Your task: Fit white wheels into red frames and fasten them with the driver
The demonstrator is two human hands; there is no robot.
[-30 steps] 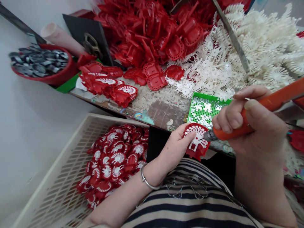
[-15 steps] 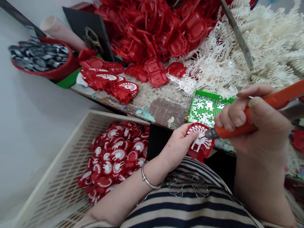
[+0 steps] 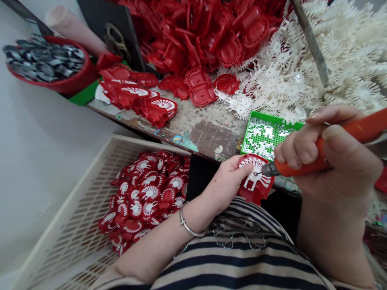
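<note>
My left hand [image 3: 227,181] grips a red plastic part [image 3: 256,196] by its left edge, the thumb pressing on a white toothed piece [image 3: 251,183] that lies on it. In my right hand [image 3: 329,149] is an orange power screwdriver [image 3: 305,167], fingers wrapped round its body. Its grey tip points left, and the thin bit meets the middle of the white piece. Just behind the part stands a green tray [image 3: 273,117] of small shiny washers, partly hidden by my right hand.
A white slatted crate [image 3: 69,205] at lower left holds many red-and-white parts [image 3: 149,193]. On the worktable [image 3: 211,135] lie a heap of red parts [image 3: 196,36], a heap of white toothed pieces [image 3: 290,80] and a leaning metal bar [image 3: 311,42]. A red bowl [image 3: 60,85] holds dark metal pieces.
The view has shifted slightly. Both hands keep their grips, and the screwdriver stays against the white piece, with a little more of its bit showing at the centre.
</note>
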